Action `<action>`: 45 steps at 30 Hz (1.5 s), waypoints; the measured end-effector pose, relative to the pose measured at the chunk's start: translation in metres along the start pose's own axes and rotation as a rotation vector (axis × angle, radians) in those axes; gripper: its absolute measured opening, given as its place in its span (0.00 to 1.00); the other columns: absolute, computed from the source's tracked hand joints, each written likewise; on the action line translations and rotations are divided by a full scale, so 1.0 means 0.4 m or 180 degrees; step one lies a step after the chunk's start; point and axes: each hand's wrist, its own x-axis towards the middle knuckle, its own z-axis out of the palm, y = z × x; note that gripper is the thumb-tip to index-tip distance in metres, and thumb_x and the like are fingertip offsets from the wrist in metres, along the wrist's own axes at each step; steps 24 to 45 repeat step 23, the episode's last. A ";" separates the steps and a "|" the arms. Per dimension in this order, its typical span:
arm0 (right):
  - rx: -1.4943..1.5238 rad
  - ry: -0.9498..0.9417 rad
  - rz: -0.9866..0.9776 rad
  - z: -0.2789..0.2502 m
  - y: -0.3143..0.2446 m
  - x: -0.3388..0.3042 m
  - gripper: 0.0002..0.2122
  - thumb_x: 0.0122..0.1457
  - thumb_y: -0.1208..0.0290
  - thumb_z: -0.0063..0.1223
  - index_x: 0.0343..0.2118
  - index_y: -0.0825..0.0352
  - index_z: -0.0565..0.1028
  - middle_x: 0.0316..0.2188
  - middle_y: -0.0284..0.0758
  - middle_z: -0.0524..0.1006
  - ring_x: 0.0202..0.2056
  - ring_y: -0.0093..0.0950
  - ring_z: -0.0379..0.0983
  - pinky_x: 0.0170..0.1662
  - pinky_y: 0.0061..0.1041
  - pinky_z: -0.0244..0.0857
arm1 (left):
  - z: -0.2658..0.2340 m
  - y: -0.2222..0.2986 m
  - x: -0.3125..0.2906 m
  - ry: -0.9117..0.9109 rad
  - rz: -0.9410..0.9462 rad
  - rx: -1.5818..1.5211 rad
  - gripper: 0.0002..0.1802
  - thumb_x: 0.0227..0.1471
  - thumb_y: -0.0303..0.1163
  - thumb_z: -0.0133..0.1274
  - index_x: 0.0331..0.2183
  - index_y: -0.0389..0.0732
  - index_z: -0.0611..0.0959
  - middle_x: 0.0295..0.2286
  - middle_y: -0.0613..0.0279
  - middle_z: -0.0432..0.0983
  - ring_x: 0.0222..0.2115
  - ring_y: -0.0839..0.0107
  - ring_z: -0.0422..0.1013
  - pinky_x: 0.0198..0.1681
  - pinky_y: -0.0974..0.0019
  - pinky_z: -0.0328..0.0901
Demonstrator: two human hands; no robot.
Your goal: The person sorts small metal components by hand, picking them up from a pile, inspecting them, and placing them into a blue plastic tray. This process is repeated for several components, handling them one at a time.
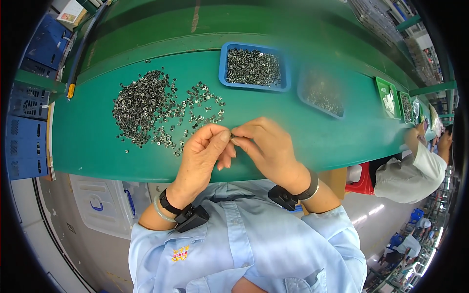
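My left hand (207, 149) and my right hand (266, 146) meet over the front part of the green table. Both pinch a tiny dark metal part (231, 136) between thumb and forefinger; the fingertips hide most of it. Left of the hands lies a heap of small black and silver metal parts (141, 105). A looser scatter of the same parts (202, 105) spreads from the heap toward my left hand. Beyond the hands stands a blue tray (223, 66) filled with similar small pieces.
A second tray (301, 88), blurred, holds more small pieces to the right. Green trays (382, 90) stand farther right, near a co-worker's sleeve (415, 178). Blue crates (27, 146) stack at the left. A clear lidded box (100, 202) sits on the floor.
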 end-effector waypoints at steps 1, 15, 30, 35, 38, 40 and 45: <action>0.0017 0.0015 -0.0007 0.001 0.002 -0.002 0.10 0.43 0.79 0.60 0.32 0.66 0.75 0.27 0.33 0.75 0.27 0.30 0.72 0.29 0.25 0.66 | 0.000 0.000 0.000 -0.0025 0.0011 -0.0035 0.11 0.58 0.35 0.45 0.32 0.38 0.74 0.21 0.64 0.73 0.17 0.81 0.65 0.18 0.78 0.58; 0.0534 0.0037 0.0192 -0.015 0.009 0.008 0.09 0.44 0.78 0.60 0.31 0.63 0.77 0.28 0.32 0.73 0.30 0.29 0.70 0.30 0.24 0.65 | -0.019 0.019 0.014 -0.0449 -0.0372 -0.0575 0.08 0.55 0.33 0.50 0.32 0.38 0.75 0.23 0.63 0.73 0.18 0.79 0.67 0.19 0.77 0.60; 0.0717 -0.0055 0.0343 -0.014 0.016 0.017 0.10 0.44 0.77 0.61 0.32 0.62 0.77 0.29 0.31 0.73 0.31 0.28 0.70 0.31 0.25 0.66 | -0.025 0.013 0.021 -0.0533 -0.0331 -0.0730 0.06 0.54 0.32 0.51 0.32 0.39 0.74 0.22 0.62 0.73 0.18 0.78 0.67 0.19 0.76 0.60; 0.0717 -0.0055 0.0343 -0.014 0.016 0.017 0.10 0.44 0.77 0.61 0.32 0.62 0.77 0.29 0.31 0.73 0.31 0.28 0.70 0.31 0.25 0.66 | -0.025 0.013 0.021 -0.0533 -0.0331 -0.0730 0.06 0.54 0.32 0.51 0.32 0.39 0.74 0.22 0.62 0.73 0.18 0.78 0.67 0.19 0.76 0.60; 0.0717 -0.0055 0.0343 -0.014 0.016 0.017 0.10 0.44 0.77 0.61 0.32 0.62 0.77 0.29 0.31 0.73 0.31 0.28 0.70 0.31 0.25 0.66 | -0.025 0.013 0.021 -0.0533 -0.0331 -0.0730 0.06 0.54 0.32 0.51 0.32 0.39 0.74 0.22 0.62 0.73 0.18 0.78 0.67 0.19 0.76 0.60; 0.0717 -0.0055 0.0343 -0.014 0.016 0.017 0.10 0.44 0.77 0.61 0.32 0.62 0.77 0.29 0.31 0.73 0.31 0.28 0.70 0.31 0.25 0.66 | -0.025 0.013 0.021 -0.0533 -0.0331 -0.0730 0.06 0.54 0.32 0.51 0.32 0.39 0.74 0.22 0.62 0.73 0.18 0.78 0.67 0.19 0.76 0.60; 0.0717 -0.0055 0.0343 -0.014 0.016 0.017 0.10 0.44 0.77 0.61 0.32 0.62 0.77 0.29 0.31 0.73 0.31 0.28 0.70 0.31 0.25 0.66 | -0.025 0.013 0.021 -0.0533 -0.0331 -0.0730 0.06 0.54 0.32 0.51 0.32 0.39 0.74 0.22 0.62 0.73 0.18 0.78 0.67 0.19 0.76 0.60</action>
